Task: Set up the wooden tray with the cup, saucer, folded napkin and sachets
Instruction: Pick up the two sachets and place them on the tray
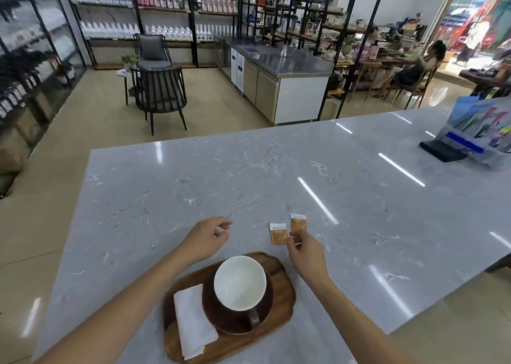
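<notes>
A wooden tray (279, 325) lies at the near edge of the marble counter. On it a brown saucer (213, 308) carries a cup (240, 282) with a white inside and a brown handle. A folded white napkin (193, 321) rests on the tray's left part. Two orange sachets lie on the counter beyond the tray: the left sachet (278, 234) and the right sachet (298, 223). My right hand (305, 253) reaches to the right sachet, fingertips touching its lower edge. My left hand (206, 239) hovers over the counter left of the sachets, fingers loosely curled, holding nothing.
The grey marble counter (249, 175) stretches far and right. A stand with colourful leaflets (478, 131) and a black object (442, 151) sit at its far right. Beyond are chairs, shelves of bottles, a steel counter, and seated people.
</notes>
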Tool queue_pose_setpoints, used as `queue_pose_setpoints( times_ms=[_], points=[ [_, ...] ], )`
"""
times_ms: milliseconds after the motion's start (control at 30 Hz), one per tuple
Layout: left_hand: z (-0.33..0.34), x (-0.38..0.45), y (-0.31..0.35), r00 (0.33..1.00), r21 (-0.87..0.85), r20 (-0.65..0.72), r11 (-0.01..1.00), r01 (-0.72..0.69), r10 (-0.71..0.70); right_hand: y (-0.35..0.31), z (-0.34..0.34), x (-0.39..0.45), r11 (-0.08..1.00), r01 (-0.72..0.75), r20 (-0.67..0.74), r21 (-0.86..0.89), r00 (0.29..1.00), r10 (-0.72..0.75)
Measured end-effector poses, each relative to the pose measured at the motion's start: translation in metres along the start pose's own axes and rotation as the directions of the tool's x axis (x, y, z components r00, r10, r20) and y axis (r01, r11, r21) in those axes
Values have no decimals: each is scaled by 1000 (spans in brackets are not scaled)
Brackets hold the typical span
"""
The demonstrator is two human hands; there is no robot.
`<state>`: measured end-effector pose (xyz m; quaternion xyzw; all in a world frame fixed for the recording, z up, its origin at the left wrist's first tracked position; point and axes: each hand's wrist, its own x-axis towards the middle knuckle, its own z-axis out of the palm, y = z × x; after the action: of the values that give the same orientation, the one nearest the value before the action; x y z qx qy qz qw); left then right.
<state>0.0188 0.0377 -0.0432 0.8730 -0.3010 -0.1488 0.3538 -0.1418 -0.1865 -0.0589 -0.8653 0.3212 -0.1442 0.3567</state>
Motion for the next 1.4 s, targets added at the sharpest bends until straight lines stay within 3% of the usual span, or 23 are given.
queue_pose_setpoints(
  times_ms=[300,500,600,733,933,1133,1200,1300,1400],
  points=[
    [33,51,25,983,18,112,989,144,-145,16,22,68,994,-106,202,-33,973,110],
    [58,70,47,936,-7,232,962,273,-264,22,21,81,978,-153,329,144,939,99],
    [67,80,59,923,-78,257,946,314,-285,26,13,87,937,-228,386,265,915,114],
    [81,83,77,941,-164,261,950,265,-217,34,-3,90,841,-300,429,451,899,91],
    [94,84,99,955,-482,211,828,286,-208,35,-33,96,705,-338,511,624,858,-40],
    [97,78,116,959,-579,98,768,273,-267,46,-46,116,732,-266,515,628,847,-134],
    [97,76,119,950,-591,25,762,264,-310,55,-45,128,765,-224,451,604,887,-96],
    [92,77,121,925,-604,-56,750,269,-376,71,-44,147,881,-131,285,454,959,-4],
    [91,80,123,898,-628,-109,729,270,-427,84,-39,156,963,-109,336,248,942,20]
  ],
)
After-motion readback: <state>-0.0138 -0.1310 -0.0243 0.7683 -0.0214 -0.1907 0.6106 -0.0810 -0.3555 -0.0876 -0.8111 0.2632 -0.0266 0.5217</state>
